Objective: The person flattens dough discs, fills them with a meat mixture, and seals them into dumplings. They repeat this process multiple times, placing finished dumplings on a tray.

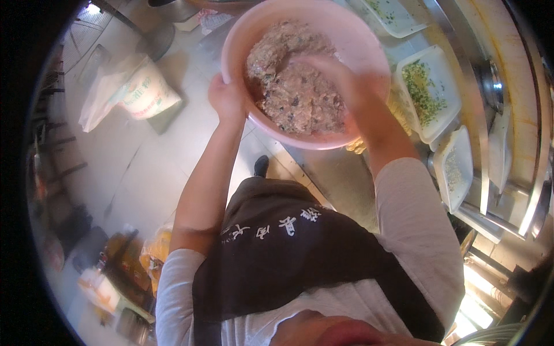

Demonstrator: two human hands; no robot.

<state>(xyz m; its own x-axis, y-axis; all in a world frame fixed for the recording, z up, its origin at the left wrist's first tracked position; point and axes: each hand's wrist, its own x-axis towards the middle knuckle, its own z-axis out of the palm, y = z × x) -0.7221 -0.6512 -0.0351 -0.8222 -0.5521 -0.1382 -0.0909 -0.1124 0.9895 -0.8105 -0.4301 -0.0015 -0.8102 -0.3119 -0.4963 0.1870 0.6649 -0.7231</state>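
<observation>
A large pink plastic basin (363, 39) is in front of me, holding a mound of minced meat mixture (298, 99) with dark and green flecks. My left hand (227, 97) grips the basin's rim on the left side. Inside the basin, my right hand (331, 73) is blurred and reaches into the upper part of the mixture. Its fingers are partly hidden by the blur, so whether they close on any meat is unclear.
White plastic trays line the right side: one with chopped green herbs (422, 93), one with pale chopped bits (454, 171). Yellowish stuff (357, 146) shows below the basin. A printed white sack (145, 88) stands on the tiled floor (125, 164). Bags (153, 251) lie lower left.
</observation>
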